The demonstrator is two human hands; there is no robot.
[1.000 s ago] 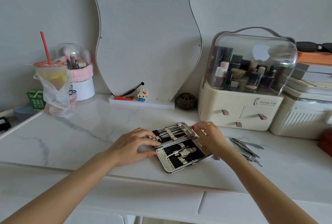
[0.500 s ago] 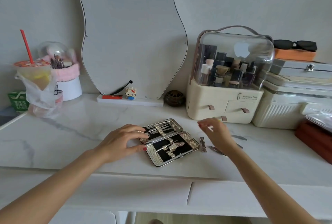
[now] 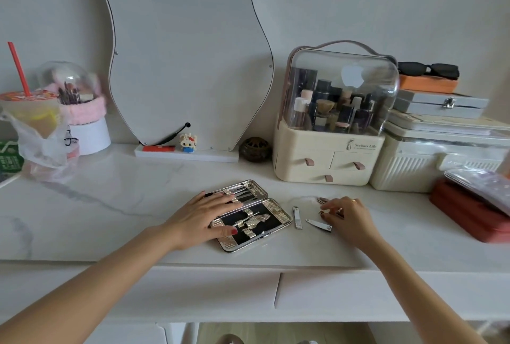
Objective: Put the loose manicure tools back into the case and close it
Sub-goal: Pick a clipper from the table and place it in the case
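I am at the picking-up step, and the case is not shut yet. The big white counter (image 3: 110, 205) carries it all. At its back edge stands a tall wavy mirror (image 3: 187, 53), and toward the back right corner sit a cream makeup box (image 3: 328, 156) with a clear top and a white ribbed box (image 3: 430, 167). At the right edge lies a red pouch (image 3: 469, 214). Toward the back left corner I see a drink cup (image 3: 30, 114) in a plastic bag. None of these big things block my way. The open case (image 3: 248, 216) lies flat near the front edge, about in the middle, with both halves facing up and some tools already tucked inside. My left hand (image 3: 204, 216) rests flat on the case with fingers spread wide and straight, pressing it down so it will not slide. My right hand (image 3: 347, 216) is just to the right of the case, fingers bent down onto small tools (image 3: 323, 200) there. I think it is pinching one, but I cannot tell for sure because the fingers hide it. Two loose tools lie between the case and that hand: a straight nail clipper (image 3: 296, 217) and a pointed nail clipper (image 3: 319, 225). Next, I think I must lift one thin tool, which lies flat and slippery, and slide it under an empty strap in the case. My own left fingers cover part of the far half, so they may need to shift.
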